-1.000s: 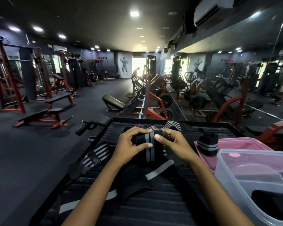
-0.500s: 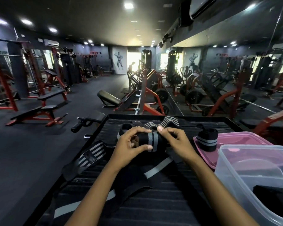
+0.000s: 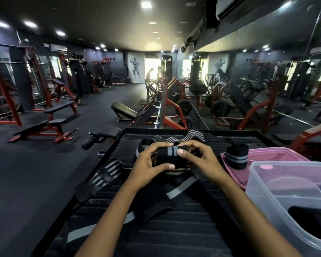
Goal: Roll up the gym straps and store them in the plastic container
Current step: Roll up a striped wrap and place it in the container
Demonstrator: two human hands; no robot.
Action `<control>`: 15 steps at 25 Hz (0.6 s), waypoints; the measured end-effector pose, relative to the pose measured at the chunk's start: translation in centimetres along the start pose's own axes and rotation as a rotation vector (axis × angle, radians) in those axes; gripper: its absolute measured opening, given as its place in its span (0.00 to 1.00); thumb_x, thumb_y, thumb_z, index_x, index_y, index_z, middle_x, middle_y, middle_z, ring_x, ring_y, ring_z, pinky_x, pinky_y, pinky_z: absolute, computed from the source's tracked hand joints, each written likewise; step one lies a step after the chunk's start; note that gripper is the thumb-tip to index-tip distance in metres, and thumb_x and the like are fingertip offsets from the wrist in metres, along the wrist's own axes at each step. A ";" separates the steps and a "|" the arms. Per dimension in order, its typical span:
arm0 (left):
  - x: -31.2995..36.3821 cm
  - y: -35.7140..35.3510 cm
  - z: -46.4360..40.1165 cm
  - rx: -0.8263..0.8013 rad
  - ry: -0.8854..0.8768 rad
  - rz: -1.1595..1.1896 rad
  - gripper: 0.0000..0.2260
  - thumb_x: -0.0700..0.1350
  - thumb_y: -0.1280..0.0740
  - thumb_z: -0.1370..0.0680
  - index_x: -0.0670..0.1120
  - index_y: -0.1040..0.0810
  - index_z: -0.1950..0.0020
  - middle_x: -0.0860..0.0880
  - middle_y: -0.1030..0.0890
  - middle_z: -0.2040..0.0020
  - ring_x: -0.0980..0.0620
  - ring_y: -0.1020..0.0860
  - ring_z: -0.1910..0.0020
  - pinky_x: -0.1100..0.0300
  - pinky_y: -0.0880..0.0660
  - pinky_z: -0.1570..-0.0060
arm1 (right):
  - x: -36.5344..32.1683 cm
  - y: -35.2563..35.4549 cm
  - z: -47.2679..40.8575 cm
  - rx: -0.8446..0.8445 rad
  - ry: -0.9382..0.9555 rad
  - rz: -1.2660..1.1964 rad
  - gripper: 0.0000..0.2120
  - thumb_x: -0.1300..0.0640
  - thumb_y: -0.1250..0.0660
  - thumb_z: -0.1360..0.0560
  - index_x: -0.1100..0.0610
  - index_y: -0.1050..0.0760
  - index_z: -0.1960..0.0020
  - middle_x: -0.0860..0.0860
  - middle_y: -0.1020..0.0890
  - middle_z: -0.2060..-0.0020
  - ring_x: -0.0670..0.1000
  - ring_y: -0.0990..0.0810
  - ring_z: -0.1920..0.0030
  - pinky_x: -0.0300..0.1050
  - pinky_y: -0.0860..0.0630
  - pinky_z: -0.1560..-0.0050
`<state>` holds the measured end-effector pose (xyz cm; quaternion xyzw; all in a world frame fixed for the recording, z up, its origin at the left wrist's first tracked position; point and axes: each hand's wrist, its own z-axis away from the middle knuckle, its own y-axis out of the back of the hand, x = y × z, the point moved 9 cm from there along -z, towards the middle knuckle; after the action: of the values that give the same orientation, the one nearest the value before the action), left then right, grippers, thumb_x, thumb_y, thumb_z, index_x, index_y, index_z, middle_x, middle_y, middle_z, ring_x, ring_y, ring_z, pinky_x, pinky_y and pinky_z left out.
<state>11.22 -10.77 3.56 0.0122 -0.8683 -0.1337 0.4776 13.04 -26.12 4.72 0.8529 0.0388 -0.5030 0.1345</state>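
Both hands, left (image 3: 146,167) and right (image 3: 202,162), gripping one half-rolled strap (image 3: 168,157); one rolled strap (image 3: 236,157) on one pink lid (image 3: 278,154).

Black roll (image 3: 171,157) banded with two grey stripes, gripped in both hands. Black rolled strap (image 3: 236,154) with grey bands, upright on a pink lid (image 3: 278,154). Clear plastic container (image 3: 285,184), something black inside. Black flat strap (image 3: 104,174) striped grey and black. Wavy grey lines across a black strap (image 3: 185,138) farther back. Black ribbed tabletop (image 3: 174,234). Red and black gym benches (image 3: 44,125).
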 end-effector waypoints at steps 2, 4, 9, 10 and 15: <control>0.3 0.9 0.1 0.106 -0.012 0.006 0.17 0.45 0.24 0.31 0.48 0.21 0.43 0.51 0.18 0.45 0.53 0.20 0.44 0.53 0.24 0.40 | -0.2 -0.7 0.2 -0.079 -0.022 -0.046 0.17 0.56 0.27 0.30 0.55 0.22 0.42 0.48 0.18 0.48 0.48 0.19 0.49 0.43 0.21 0.51; -0.1 1.3 0.3 0.178 0.031 0.028 0.13 0.49 0.26 0.29 0.46 0.19 0.48 0.49 0.16 0.50 0.51 0.18 0.49 0.54 0.23 0.46 | -0.6 -1.5 0.3 -0.193 0.007 -0.035 0.26 0.61 0.25 0.32 0.53 0.26 0.36 0.49 0.21 0.41 0.49 0.20 0.42 0.44 0.21 0.45; -0.6 0.5 0.1 0.069 0.047 0.016 0.27 0.50 0.23 0.32 0.51 0.26 0.35 0.53 0.20 0.42 0.55 0.22 0.40 0.62 0.24 0.43 | -0.6 -0.8 0.1 -0.091 0.055 -0.019 0.17 0.62 0.24 0.33 0.61 0.22 0.46 0.48 0.17 0.54 0.47 0.18 0.52 0.40 0.23 0.50; -0.5 0.5 0.0 0.046 0.015 -0.016 0.29 0.49 0.22 0.34 0.52 0.27 0.34 0.53 0.21 0.40 0.55 0.23 0.38 0.60 0.25 0.40 | -0.4 -0.8 0.1 -0.067 0.031 -0.056 0.15 0.59 0.25 0.33 0.62 0.22 0.48 0.48 0.16 0.57 0.46 0.18 0.54 0.39 0.23 0.52; 0.3 0.6 0.2 0.112 -0.016 -0.071 0.16 0.47 0.24 0.30 0.52 0.20 0.44 0.58 0.17 0.48 0.59 0.20 0.47 0.65 0.25 0.47 | -0.1 -1.0 0.4 -0.134 -0.047 -0.099 0.23 0.58 0.25 0.33 0.57 0.24 0.40 0.50 0.18 0.46 0.46 0.18 0.46 0.40 0.23 0.47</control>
<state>10.94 -10.19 3.81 0.0687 -0.8773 -0.1018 0.4640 12.48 -25.22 4.42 0.8269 0.1111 -0.5252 0.1673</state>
